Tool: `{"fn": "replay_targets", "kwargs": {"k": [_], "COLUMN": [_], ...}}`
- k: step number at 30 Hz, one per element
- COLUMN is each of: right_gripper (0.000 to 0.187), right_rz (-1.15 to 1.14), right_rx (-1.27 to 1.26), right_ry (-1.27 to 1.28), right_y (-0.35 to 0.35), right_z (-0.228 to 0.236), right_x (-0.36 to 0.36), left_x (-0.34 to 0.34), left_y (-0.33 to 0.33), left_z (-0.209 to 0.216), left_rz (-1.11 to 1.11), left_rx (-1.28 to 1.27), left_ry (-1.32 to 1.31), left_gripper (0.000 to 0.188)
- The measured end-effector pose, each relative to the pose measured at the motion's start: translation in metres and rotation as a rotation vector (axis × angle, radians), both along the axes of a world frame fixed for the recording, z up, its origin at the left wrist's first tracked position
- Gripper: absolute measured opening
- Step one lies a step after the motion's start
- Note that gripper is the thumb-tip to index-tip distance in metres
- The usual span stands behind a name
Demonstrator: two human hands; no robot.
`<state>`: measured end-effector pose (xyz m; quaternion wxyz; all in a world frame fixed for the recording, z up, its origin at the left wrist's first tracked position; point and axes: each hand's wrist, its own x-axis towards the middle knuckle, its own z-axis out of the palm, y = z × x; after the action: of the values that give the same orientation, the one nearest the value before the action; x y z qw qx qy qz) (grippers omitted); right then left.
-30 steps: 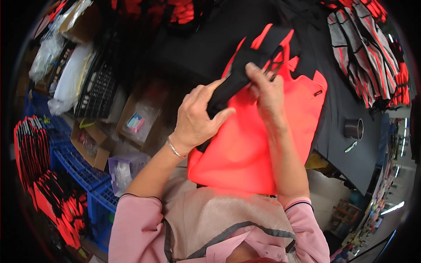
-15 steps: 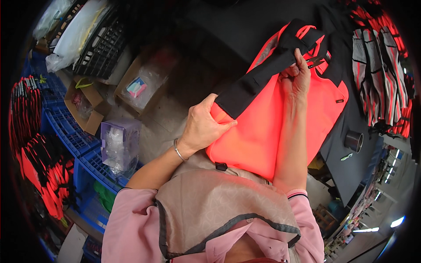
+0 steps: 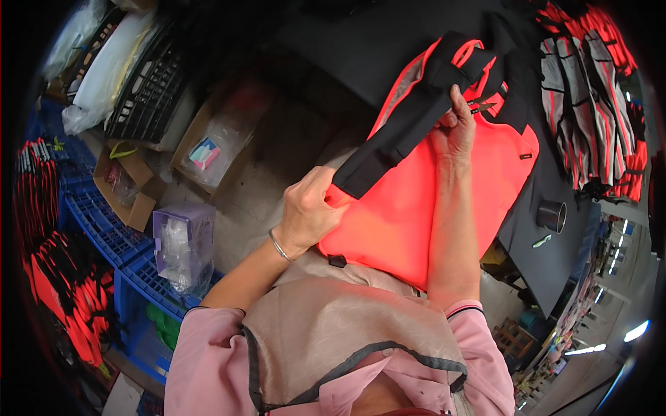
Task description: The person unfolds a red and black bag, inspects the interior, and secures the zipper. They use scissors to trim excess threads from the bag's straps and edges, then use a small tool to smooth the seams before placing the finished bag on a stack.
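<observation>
Pinching with the left grip point(image 3: 310, 211) the red-orange fabric piece point(image 3: 395, 222), just at the near end of its black band point(image 3: 395, 142), with thumb on the front face and other fingers bent behind. Pinching with the right grip point(image 3: 456, 139) the same black band, but farther up, with fingers folded closely at its edge. Just beside these fingers, showing also a small dark tool point(image 3: 480, 107), similar to thread snips; cannot tell whether enclosed by the right grip too. Holding the black band stretched between both grips, with its long axis in diagonal, one end directed to the lower left, the other pointing away, to the upper right. Lying mostly to the right of this band, the broad red-orange body, with near edge at the lap and far part over the dark desk point(image 3: 551, 277). Wearing on the left wrist a silver bracelet point(image 3: 279, 246). On the right part of the desk, standing near each other, a metal cup point(image 3: 551, 216) and a pale little object point(image 3: 542, 240), too small to name. Farther, at upper right, grey striped pieces point(image 3: 583, 104), laid side by side. At the left, seen on a blue plastic rack point(image 3: 104, 225), a purple box point(image 3: 184, 239) containing clear plastic.
</observation>
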<state>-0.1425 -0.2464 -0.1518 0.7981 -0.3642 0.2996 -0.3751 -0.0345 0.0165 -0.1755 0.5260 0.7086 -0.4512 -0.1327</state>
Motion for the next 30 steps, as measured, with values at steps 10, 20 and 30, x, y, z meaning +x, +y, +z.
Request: {"fn": "replay_targets", "kwargs": {"k": [10,20,30], "right_gripper": [0.037,0.035,0.041], "right_rz": [0.009,-0.04,-0.157], "right_rx": [-0.021,-0.076,-0.229], "right_ry": [0.068,0.22,0.484], "right_y": [0.0,-0.001,-0.029], "right_z": [-0.003,0.0,0.036], "right_x": [0.005,0.005,-0.04], "left_x": [0.015,0.026,0.058], "left_y": [-0.005,-0.067,-0.08], "left_z": [0.006,0.039,0.016], "left_rz": [-0.074,-0.175,-0.146], "left_rx": [0.129,0.023,0.056], "left_ry": [0.067,-0.05,0.445], "left_gripper": [0.061,0.071,0.042]}}
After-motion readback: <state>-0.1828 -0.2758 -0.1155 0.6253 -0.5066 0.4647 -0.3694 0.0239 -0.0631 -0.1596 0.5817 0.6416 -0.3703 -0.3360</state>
